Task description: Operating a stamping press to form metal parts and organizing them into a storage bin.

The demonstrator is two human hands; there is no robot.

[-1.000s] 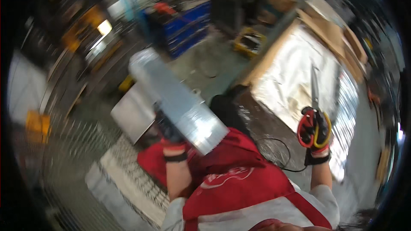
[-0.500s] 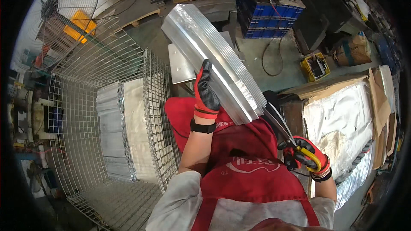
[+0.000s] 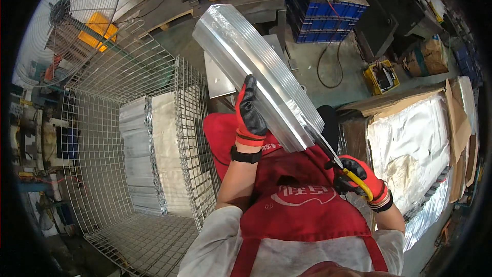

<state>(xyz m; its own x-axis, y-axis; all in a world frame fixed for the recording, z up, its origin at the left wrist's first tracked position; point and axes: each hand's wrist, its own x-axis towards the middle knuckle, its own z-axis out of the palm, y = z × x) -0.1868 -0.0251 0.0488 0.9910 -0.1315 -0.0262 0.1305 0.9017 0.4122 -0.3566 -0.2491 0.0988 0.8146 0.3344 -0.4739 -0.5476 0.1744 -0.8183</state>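
Note:
My left hand (image 3: 250, 114), in a red and black glove, holds a long silver ribbed metal strip (image 3: 256, 66) by its left edge. Its thumb lies on the near face; the other fingers are mostly hidden. The strip slants from the upper left down to its near end above my red apron (image 3: 302, 210). In my right hand (image 3: 363, 178), gloved alike, is a pair of scissors (image 3: 357, 182) with long dark blades and a yellow handle. The blades reach the strip's near right corner; whether they are around the edge or only touch it, I cannot tell.
On the left, a wire cage (image 3: 95, 143) holds stacked silver strips (image 3: 138, 154). An open cardboard box (image 3: 458, 118) lined with white sheeting stands at the right. Farther off are blue crates (image 3: 328, 18), a yellow bin (image 3: 381, 78) and a large fan (image 3: 61, 13).
My right hand has moved slightly up and left with the scissors, bringing the blades farther along the strip's near corner. The left hand still grips the strip, with only a slight shift.

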